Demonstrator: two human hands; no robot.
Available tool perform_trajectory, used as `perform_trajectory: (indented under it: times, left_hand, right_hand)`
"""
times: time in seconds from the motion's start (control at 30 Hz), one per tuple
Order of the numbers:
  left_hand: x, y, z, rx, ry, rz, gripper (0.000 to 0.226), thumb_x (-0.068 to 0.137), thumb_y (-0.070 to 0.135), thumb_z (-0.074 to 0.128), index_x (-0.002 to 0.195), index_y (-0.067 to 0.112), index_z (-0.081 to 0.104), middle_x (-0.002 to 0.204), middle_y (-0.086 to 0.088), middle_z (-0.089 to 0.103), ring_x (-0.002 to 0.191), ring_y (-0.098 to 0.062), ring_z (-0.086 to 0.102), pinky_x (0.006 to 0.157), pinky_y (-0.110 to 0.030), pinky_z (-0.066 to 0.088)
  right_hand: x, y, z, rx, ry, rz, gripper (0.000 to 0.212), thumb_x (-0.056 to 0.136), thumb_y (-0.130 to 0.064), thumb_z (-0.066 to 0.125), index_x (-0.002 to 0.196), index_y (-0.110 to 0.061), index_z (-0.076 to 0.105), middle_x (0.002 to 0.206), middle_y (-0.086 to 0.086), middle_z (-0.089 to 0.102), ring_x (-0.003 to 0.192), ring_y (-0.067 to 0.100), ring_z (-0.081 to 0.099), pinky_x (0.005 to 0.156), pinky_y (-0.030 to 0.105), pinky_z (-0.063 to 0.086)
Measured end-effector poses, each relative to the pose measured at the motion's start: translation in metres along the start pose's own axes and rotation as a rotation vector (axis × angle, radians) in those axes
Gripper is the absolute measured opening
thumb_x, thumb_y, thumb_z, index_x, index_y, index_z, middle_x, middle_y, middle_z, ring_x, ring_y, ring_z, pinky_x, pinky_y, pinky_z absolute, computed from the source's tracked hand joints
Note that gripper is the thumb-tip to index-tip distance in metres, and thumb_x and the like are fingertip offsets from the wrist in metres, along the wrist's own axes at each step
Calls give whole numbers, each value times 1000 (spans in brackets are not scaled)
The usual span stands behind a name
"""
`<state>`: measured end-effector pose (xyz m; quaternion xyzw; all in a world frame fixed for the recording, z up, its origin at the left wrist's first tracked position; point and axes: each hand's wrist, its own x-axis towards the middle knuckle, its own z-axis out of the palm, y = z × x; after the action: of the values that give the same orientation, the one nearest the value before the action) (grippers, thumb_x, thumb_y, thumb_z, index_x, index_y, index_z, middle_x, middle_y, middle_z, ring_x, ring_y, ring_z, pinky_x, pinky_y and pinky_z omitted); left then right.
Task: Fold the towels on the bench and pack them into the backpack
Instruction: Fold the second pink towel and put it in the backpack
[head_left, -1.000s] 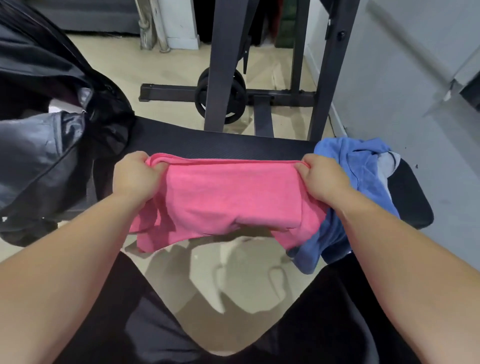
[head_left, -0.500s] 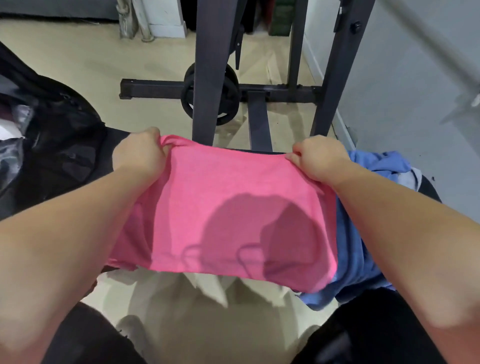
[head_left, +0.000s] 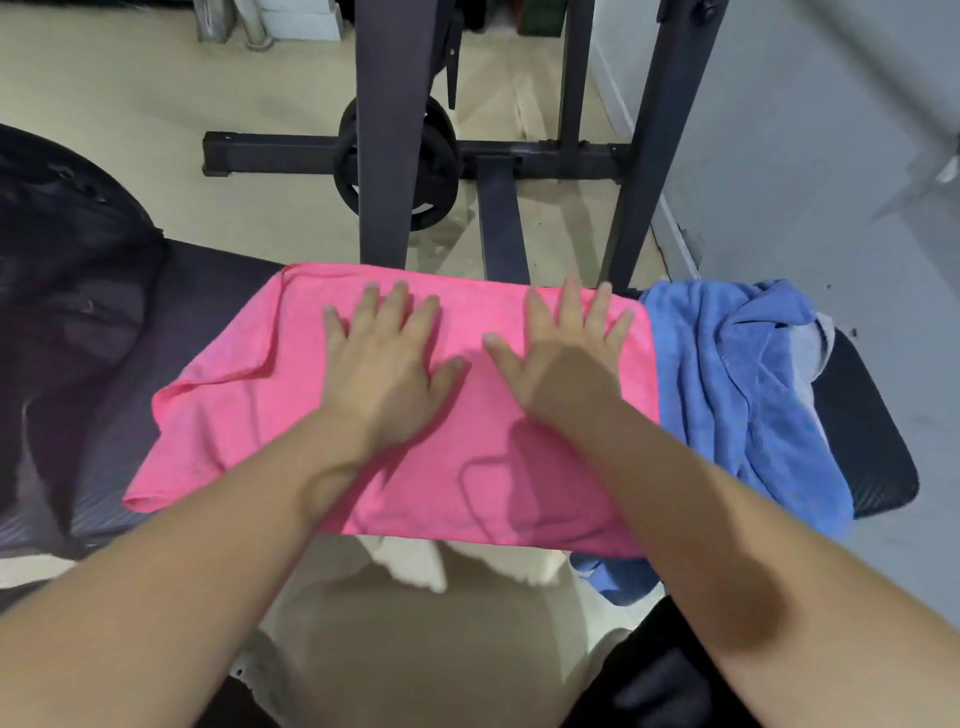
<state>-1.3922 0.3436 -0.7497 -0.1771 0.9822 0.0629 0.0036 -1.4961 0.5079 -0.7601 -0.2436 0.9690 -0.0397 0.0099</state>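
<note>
Where the arms come in: the left forearm (head_left: 182, 571) rises from the lower left and the right forearm (head_left: 753, 545) from the lower right. Both are bare, above a shadowed strip of floor (head_left: 441, 649).
Near edge: the pink towel (head_left: 234, 415) hangs a little over the near side of the desk (head_left: 872, 452).
Left hand (head_left: 387, 364): palm down on the pink towel, fingers straight and spread, gripping nothing.
Right hand (head_left: 563, 364): also flat on the pink towel with fingers straight and spread, holding nothing. It lies just beside the left hand, and the two thumbs are near each other but apart.
Pink towel: spread across the middle of the desk, with a creased flap at its left end. Its right edge touches the blue towel (head_left: 737, 384).
Blue towel: a crumpled heap on the right part of the desk, with one corner drooping over the near side. A bit of grey cloth (head_left: 810, 343) shows at its far right.
Backpack (head_left: 67, 270): dark and blurred, on the left end of the desk, well to the left of the hands. Whether it is open I cannot tell.
Desk: black, padded and ribbed, bare at its right tip and between the backpack and the pink towel.
Rack (head_left: 387, 130): dark metal uprights stand just behind the desk, joined by a base bar on the floor.
Weight plate (head_left: 439, 171): black, upright, partly hidden by the broad upright.
Wall (head_left: 831, 130): grey, at the far right.
</note>
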Motion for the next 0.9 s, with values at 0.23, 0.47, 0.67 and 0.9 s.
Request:
perform_trajectory:
  times: [0.23,0.47,0.67,0.9]
  left_hand:
    - [-12,-7,21,-55,-152,-222,89,84,86,14,158,40,-3,167,-4,-17,153,-35,-17,115,-71,-7]
    - [-11,-3,22,-54,-147,-321,93,81,88,15,158,40,-5,166,-10,-20,151,-39,-19,113,-75,-6]
    - [-13,-23,-3,-68,-177,-148,86,90,76,32,160,34,7,168,-11,-4,154,-37,-3,119,-67,2]
    - [-88,-90,-34,-29,323,-237,49,86,32,67,129,10,57,122,-19,56,103,-44,51,84,-55,47]
  right_hand:
    - [-6,31,16,-21,-166,135,96,85,-87,9,162,-30,-3,165,25,-13,151,47,-15,118,65,-10]
    - [10,41,16,-11,-160,-10,105,74,-96,6,161,-36,-1,168,17,-11,153,37,-16,120,61,-12]
    - [8,39,12,-11,-178,3,103,76,-95,6,161,-36,-3,168,16,-11,153,36,-16,120,60,-12]
    - [-6,-20,-18,-5,-93,-148,80,93,-77,16,161,-37,4,169,13,-7,154,37,-14,120,61,-11]
